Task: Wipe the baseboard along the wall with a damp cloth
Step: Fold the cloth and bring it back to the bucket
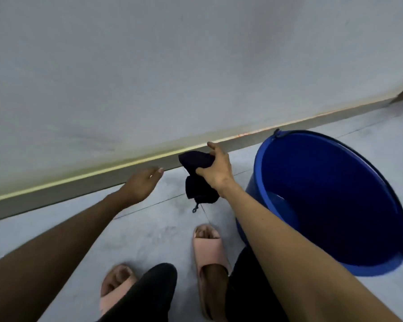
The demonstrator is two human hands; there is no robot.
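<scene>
Rt hand (215, 171) w/ bunched dark cloth (197, 180)

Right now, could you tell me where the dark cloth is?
The dark cloth hangs from the right hand at centre frame, just before the baseboard, left of the blue bucket.

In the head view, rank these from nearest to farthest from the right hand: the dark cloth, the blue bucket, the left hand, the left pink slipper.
From the right hand:
1. Dark cloth, gripped in that hand, hanging just in front of the baseboard.
2. Left hand and blue bucket: too close to call, one on each side.
3. Left pink slipper, at the bottom of the view.
</scene>
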